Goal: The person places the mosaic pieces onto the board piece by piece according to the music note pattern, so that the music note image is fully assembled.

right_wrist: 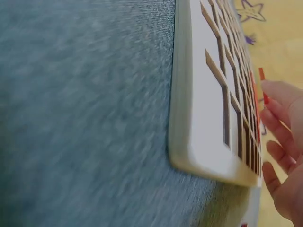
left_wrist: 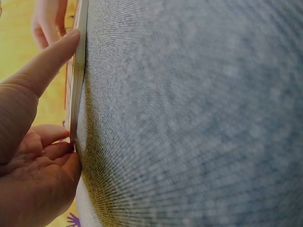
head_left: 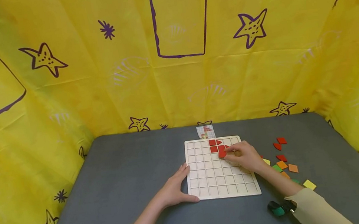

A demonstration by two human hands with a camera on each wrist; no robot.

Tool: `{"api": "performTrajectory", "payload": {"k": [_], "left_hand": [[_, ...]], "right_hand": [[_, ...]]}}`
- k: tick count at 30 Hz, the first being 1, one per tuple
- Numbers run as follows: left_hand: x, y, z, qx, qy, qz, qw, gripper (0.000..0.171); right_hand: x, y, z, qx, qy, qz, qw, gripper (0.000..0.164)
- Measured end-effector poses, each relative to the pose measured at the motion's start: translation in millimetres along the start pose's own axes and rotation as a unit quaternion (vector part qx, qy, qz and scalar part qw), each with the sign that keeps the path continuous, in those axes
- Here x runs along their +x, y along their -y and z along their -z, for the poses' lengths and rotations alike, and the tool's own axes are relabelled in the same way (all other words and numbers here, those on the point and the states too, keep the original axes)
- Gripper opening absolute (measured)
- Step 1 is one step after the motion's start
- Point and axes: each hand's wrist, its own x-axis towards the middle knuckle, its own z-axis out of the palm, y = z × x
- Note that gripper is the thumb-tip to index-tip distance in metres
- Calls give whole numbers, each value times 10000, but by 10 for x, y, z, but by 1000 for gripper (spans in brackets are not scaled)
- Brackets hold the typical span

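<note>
My left hand [head_left: 174, 190] rests at the near left corner of a white grid board [head_left: 206, 178]. Its thumb lies along the front edge and its fingers touch the left side; the left wrist view shows the thumb [left_wrist: 52, 59] against the board's rim. Over the upper part of the grid, my right hand [head_left: 246, 155] pinches a red square tile [head_left: 221, 154] between thumb and fingers. In the right wrist view that tile [right_wrist: 261, 74] appears edge-on, above the board's surface. Several red tiles [head_left: 212, 143] sit in cells near the top, partly hidden by the right hand.
A small pattern card [head_left: 205, 132] lies just beyond the board's far edge. Right of the board are scattered loose tiles: red [head_left: 281, 158], orange [head_left: 293, 168], green [head_left: 277, 168] and yellow [head_left: 309, 185]. The right forearm covers some. A yellow patterned cloth [head_left: 183, 89] surrounds the grey table [head_left: 132, 162].
</note>
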Motion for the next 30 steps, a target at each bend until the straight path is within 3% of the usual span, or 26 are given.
{"api": "performTrajectory", "payload": {"k": [7,17,25,30], "left_hand": [[5,-1,-12,18,-2,-23,10000,111],[-5,-4,-8,12,-3,-31,10000,111],[-8,8,-4,7,11,-17,10000,111],[0,7,-1,17,9,-6,10000,111]], "right_hand": [[60,42,-124,-543,-13,640,9965,24],[61,139,-174,-453,-70,792,9958,20],[58,149,-187,-211,-123,592,9979,21],[28,141,-75,341,-228,-188,9990,24]]}}
